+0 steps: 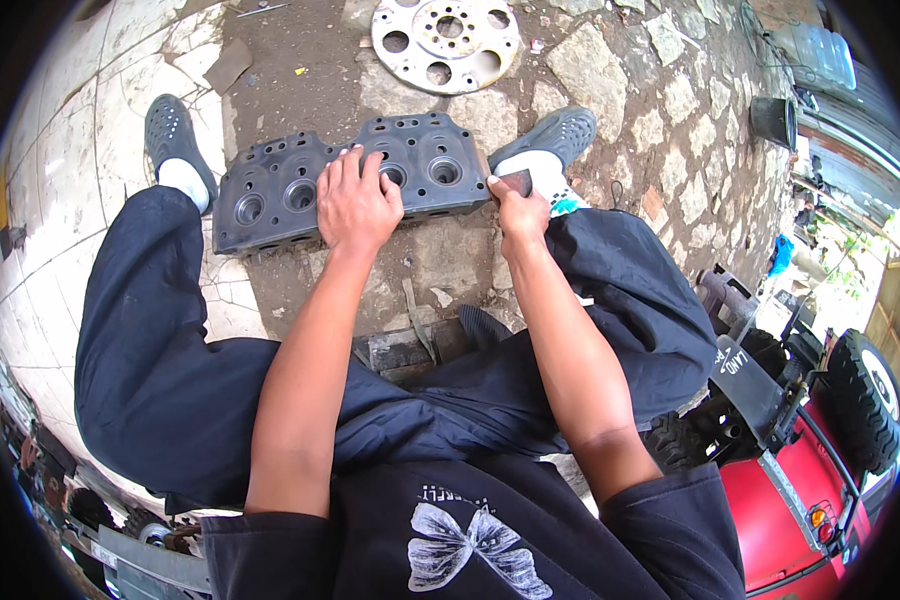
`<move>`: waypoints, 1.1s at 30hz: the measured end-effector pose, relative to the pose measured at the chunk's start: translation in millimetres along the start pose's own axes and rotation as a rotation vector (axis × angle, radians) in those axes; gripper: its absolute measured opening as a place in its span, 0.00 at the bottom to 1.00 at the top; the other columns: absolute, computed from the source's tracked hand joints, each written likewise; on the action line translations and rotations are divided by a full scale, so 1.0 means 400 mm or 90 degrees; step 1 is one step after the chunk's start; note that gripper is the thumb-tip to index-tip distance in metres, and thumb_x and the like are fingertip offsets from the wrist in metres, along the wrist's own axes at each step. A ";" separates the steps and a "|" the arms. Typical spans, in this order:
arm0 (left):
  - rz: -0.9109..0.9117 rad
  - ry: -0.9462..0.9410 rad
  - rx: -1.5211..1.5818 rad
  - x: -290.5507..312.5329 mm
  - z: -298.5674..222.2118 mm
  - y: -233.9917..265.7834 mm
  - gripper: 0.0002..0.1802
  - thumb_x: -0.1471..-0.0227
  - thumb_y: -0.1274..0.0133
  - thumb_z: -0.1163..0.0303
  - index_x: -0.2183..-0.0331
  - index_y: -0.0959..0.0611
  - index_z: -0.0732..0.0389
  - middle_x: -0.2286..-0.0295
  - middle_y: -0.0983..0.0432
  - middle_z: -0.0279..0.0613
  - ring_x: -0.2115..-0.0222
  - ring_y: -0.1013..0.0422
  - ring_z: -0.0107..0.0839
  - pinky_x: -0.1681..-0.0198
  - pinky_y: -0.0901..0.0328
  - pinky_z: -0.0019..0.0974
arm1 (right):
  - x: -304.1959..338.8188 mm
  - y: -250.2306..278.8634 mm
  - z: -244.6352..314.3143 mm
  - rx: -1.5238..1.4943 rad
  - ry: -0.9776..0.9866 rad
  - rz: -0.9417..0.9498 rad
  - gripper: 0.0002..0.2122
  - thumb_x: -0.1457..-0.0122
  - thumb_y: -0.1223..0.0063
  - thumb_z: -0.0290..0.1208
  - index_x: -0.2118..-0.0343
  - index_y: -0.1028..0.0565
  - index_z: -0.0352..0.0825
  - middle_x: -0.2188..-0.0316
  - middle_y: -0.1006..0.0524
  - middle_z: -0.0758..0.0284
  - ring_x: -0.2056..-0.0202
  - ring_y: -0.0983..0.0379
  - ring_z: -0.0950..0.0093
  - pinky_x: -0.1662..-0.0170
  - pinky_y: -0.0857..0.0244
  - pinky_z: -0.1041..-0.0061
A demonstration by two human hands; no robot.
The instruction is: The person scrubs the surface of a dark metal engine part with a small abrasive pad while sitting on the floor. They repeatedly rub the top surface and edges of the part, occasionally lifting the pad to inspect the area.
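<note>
A dark grey engine cylinder head [270, 178] lies between my feet, its flat face with the round valve seats turned up. My left hand [358, 200] rests on its middle, fingers spread and stretched toward the far edge. At the right end of the cylinder head, my right hand [522, 212] is closed around a small dark flat piece [517, 182], which looks like folded sandpaper. The fingertips of that hand are close to the casting's end; whether they touch it I cannot tell.
Beyond the cylinder head lies a round metal plate with holes [448, 75], like a flywheel. My shoes [175, 140] flank the casting. White tiles [60, 250] cover the left floor, rough stone the right. A black bucket [773, 122] and a red vehicle [780, 500] stand right.
</note>
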State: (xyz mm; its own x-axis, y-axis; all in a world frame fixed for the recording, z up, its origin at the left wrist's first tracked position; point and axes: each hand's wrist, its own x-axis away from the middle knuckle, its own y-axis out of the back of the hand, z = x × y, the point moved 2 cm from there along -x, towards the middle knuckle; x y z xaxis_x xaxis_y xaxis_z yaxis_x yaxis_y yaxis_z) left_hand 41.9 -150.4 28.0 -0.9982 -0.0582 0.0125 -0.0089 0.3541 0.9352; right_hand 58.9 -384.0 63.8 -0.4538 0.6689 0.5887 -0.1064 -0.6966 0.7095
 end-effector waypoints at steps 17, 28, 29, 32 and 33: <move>-0.009 -0.009 0.007 -0.012 -0.001 -0.004 0.20 0.44 0.43 0.62 0.50 0.13 0.57 0.45 0.21 0.51 0.42 0.28 0.48 0.34 0.37 0.52 | -0.095 -0.007 -0.063 -0.029 -0.035 0.091 0.31 0.47 0.23 0.36 0.42 0.21 0.27 0.46 0.17 0.56 0.45 0.21 0.62 0.39 0.32 0.64; 0.088 0.019 -0.031 -0.006 -0.009 0.006 0.24 0.40 0.48 0.61 0.45 0.16 0.57 0.40 0.24 0.51 0.36 0.32 0.48 0.30 0.42 0.52 | -0.085 -0.015 -0.076 0.029 0.055 0.068 0.40 0.47 0.23 0.45 0.35 0.26 0.29 0.40 0.20 0.51 0.39 0.24 0.57 0.34 0.34 0.61; 0.107 0.036 -0.055 0.000 0.001 0.011 0.25 0.39 0.49 0.60 0.43 0.17 0.57 0.40 0.25 0.51 0.35 0.33 0.49 0.29 0.43 0.52 | -0.058 -0.016 -0.073 0.007 0.058 0.072 0.40 0.47 0.22 0.44 0.34 0.27 0.29 0.41 0.20 0.52 0.40 0.23 0.60 0.35 0.34 0.61; 0.170 0.071 -0.049 0.002 0.003 0.010 0.27 0.37 0.52 0.58 0.40 0.20 0.58 0.35 0.29 0.53 0.31 0.37 0.49 0.26 0.47 0.52 | -0.054 -0.012 -0.073 -0.098 0.000 0.140 0.28 0.46 0.23 0.36 0.44 0.20 0.29 0.52 0.15 0.63 0.52 0.20 0.70 0.44 0.30 0.66; 0.182 0.063 -0.027 -0.005 -0.015 0.006 0.28 0.37 0.53 0.58 0.40 0.20 0.59 0.35 0.30 0.54 0.30 0.38 0.50 0.26 0.47 0.52 | -0.087 -0.008 -0.085 -0.100 0.012 0.122 0.21 0.45 0.23 0.34 0.52 0.18 0.29 0.57 0.15 0.65 0.57 0.21 0.70 0.47 0.30 0.66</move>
State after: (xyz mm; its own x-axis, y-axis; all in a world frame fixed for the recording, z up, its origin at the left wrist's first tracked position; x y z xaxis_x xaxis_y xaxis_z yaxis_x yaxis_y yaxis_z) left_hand 44.2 -155.1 32.3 -0.9493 -0.0539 0.3096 0.2757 0.3297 0.9029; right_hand 45.0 -413.8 28.0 -0.4953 0.5172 0.6980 -0.1532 -0.8429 0.5159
